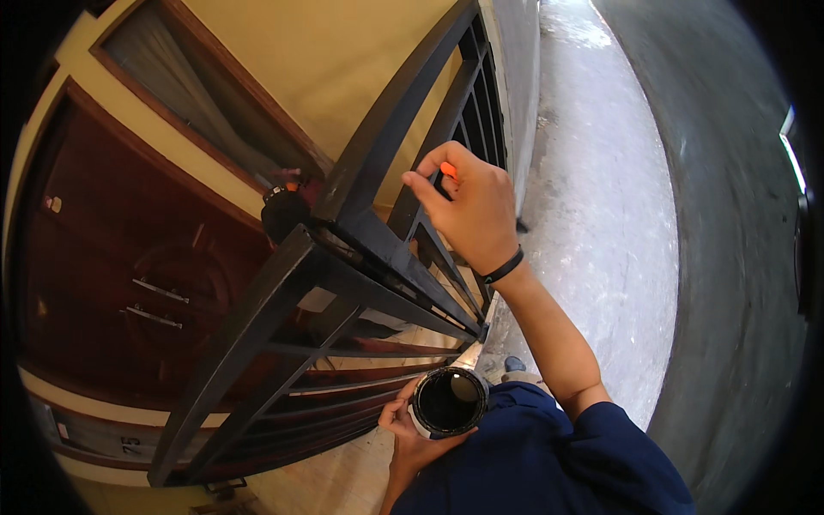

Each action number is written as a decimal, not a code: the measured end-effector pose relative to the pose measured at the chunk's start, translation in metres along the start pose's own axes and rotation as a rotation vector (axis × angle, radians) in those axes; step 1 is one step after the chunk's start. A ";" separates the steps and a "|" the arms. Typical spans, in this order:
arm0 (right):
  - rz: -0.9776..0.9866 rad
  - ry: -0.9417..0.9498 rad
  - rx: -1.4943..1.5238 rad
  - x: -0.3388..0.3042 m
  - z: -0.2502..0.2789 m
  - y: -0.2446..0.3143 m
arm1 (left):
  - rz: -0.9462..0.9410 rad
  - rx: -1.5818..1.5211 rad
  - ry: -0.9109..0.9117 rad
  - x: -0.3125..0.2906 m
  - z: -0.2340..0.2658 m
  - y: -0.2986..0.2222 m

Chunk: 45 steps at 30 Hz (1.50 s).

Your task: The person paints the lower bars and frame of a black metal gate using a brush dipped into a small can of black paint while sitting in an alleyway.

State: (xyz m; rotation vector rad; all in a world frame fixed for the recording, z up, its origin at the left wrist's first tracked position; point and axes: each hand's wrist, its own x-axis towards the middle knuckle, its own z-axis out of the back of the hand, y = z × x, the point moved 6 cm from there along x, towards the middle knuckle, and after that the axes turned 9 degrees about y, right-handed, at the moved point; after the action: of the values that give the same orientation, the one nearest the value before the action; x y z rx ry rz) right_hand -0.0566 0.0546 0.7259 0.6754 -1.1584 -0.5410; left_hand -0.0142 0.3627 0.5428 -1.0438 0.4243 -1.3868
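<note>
My left hand (410,429) is wrapped round an open paint can (450,402) at my waist. Dark paint coats its rim and inside. My right hand (470,193) is raised in front of the black metal gate (360,184), with its fingers curled round a tool with an orange handle (448,170). The tool's working end is hidden, so I cannot tell its kind. A second black barred panel (249,335) meets the gate at a corner, just left of my right hand.
Behind the bars, close to the corner, is another person (286,213) with a dark head covering. A dark red door (129,257) and a curtained window (176,77) stand at the left. Rough concrete (601,215) and a grey road (730,215) run along the right.
</note>
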 end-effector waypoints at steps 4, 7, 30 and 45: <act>-0.113 0.068 0.044 -0.006 0.007 0.013 | 0.026 -0.004 -0.004 -0.002 0.001 0.002; -0.020 0.086 0.068 -0.012 0.000 0.029 | 0.040 -0.010 0.002 -0.004 0.001 0.005; 0.034 0.054 -0.084 -0.010 -0.004 0.061 | 0.094 -0.074 -0.001 -0.001 0.004 0.004; 0.018 0.029 -0.038 -0.017 0.012 0.038 | 0.062 -0.049 -0.012 -0.001 0.006 -0.001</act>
State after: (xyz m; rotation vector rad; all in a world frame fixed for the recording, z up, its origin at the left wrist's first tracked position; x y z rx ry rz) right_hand -0.0721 0.0900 0.7452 0.6377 -1.1230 -0.5350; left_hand -0.0107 0.3653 0.5466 -1.0696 0.4806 -1.3200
